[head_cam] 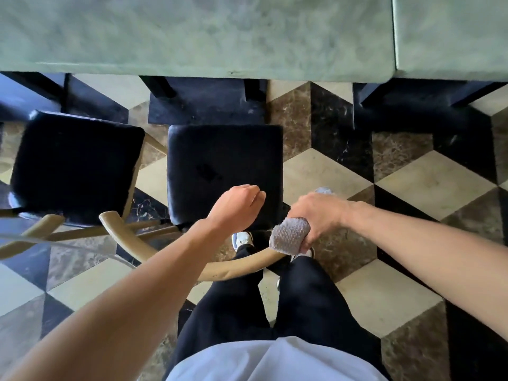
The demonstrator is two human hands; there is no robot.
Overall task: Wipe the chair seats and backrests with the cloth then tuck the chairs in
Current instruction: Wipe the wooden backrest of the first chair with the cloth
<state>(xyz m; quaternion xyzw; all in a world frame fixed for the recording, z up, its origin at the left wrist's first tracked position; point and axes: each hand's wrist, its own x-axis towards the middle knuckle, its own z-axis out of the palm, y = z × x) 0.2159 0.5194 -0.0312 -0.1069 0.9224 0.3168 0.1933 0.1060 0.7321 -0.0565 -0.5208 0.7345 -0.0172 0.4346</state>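
Here the right hand (316,213) keeps a closed grip around the grey cloth (290,235), pressing it onto the right end of the curved wooden backrest (192,266) of the near chair, while the left hand (236,206) hovers over the rear edge of that chair's black seat (220,163), fingers loosely curled and holding nothing. The step in hand looks like wiping the backrest rail. To do it well, the cloth should stay wrapped over the top and both faces of the rail and slide along the whole curve to its left end in one steady pass; the free hand would be better placed steadying the chair so it does not skate on the tiled floor (412,182). The seat then wants overlapping strokes before the chair is pushed under the green bench (192,37). Counted: two chairs in view, the second chair (74,166) just beside to the left and also pulled out; one cloth; two bench tops butted together.
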